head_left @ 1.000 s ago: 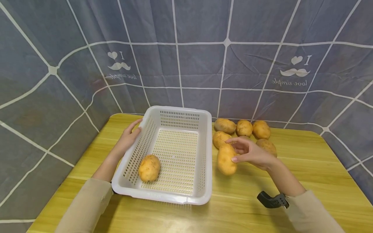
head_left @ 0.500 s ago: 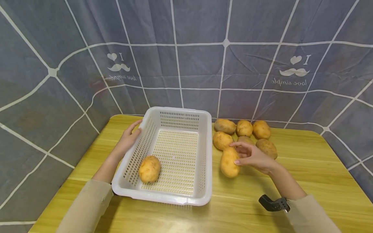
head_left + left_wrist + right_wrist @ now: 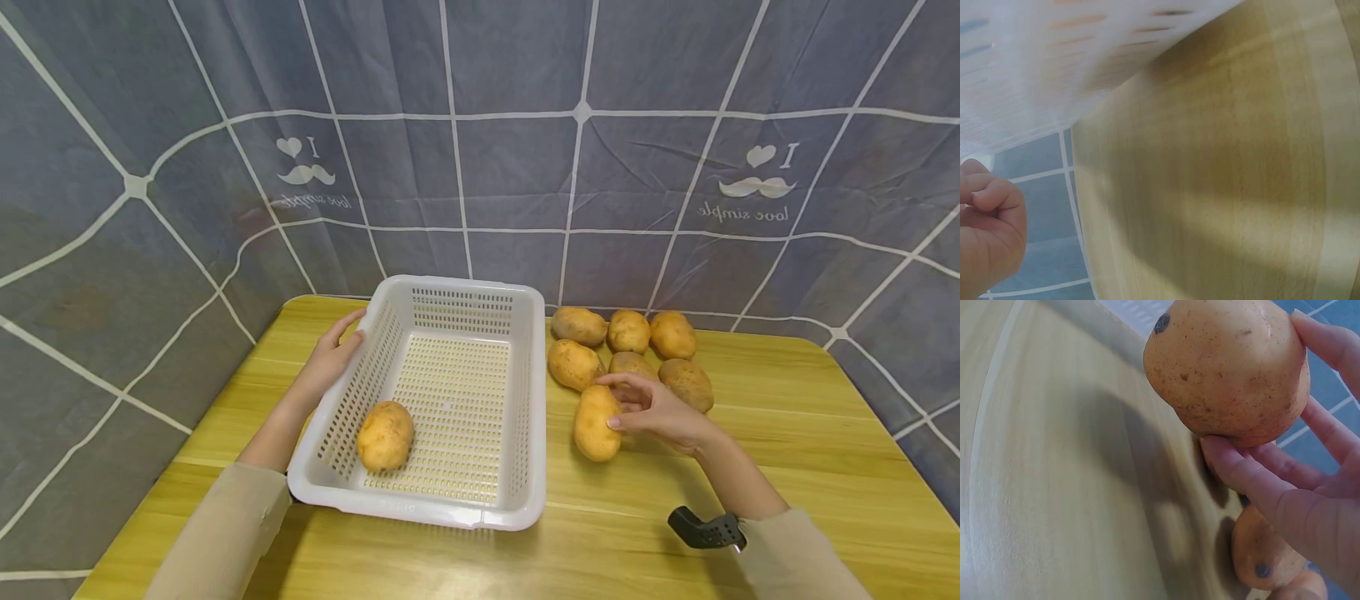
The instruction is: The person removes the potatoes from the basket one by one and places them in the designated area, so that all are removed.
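One basket [image 3: 528,400], seven potatoes: one inside [image 3: 385,434], six outside [image 3: 628,330].

A yellow wooden table [image 3: 787,433] stands against a grey-blue cloth backdrop [image 3: 517,167] with white grid lines and moustache prints

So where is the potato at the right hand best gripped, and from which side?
Around its middle, across the narrow width, coming from above and the right. The potato is oblong, with its long axis running toward and away from the person, beside the white basket. The right hand already has thumb and fingers on its sides.
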A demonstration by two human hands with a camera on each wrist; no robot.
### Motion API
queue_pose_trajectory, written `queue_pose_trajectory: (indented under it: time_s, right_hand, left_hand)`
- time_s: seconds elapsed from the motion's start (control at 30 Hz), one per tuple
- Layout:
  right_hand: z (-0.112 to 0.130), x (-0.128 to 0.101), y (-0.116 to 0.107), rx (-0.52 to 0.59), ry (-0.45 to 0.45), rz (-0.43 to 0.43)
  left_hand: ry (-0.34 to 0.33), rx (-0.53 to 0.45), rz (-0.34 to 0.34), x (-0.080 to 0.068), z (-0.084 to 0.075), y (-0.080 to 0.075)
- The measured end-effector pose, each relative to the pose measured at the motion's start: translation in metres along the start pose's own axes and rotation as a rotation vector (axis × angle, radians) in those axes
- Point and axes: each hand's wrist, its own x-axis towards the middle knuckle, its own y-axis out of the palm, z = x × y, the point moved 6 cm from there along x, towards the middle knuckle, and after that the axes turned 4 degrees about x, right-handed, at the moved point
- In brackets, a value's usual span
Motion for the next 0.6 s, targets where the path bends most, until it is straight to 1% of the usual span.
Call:
queue_pose_trajectory:
  time_s: [0.17,0.37,0.47,0.6]
  right_hand:
    - [-0.0039,-0.0016,-0.0021,0.007,0.005,0.015]
    - [-0.0056,-0.0030,-0.0046,0.009,-0.009,0.027]
    - [-0.0063,-0.0029,-0.0059,-0.009,-0.003,0.008]
    - [-0.0087,-0.0018,-0.0079,-0.066,0.025,-0.049]
  left_hand:
    - [0.007,-0.006,0.004,-0.0003,-0.0003,0.0003]
    - [0.011,-0.012,0.001,-0.0010,-0.0012,0.0002]
    - [0.010,-0.011,-0.002,-0.0011,-0.0012,-0.0001]
    - [0.010,-0.011,0.001,-0.0010,-0.0014,0.0005]
